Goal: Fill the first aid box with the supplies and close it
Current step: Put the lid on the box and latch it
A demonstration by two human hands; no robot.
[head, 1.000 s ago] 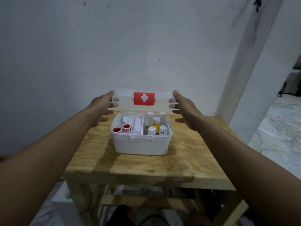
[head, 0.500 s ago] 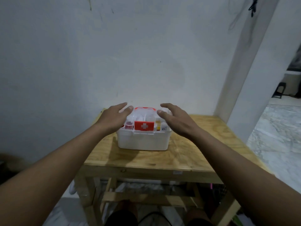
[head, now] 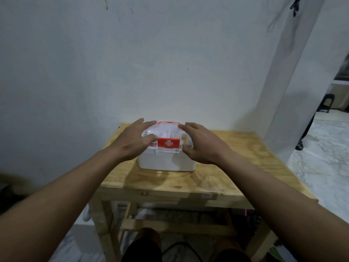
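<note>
While the clear domed lid (head: 164, 131) sits down on the white plastic box (head: 166, 161) near the plywood bench's (head: 236, 167) rear edge, left hand (head: 132, 141) and right hand (head: 202, 144) press it, fingers straight.

I record left hand (head: 132, 141) and right hand (head: 203, 145) flat on the lid (head: 166, 131) of the first aid box (head: 166, 163), lid down, box on the desk (head: 241, 167).

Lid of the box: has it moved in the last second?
Yes. The lid swung forward and down from upright, and now lies flat on the box.
</note>
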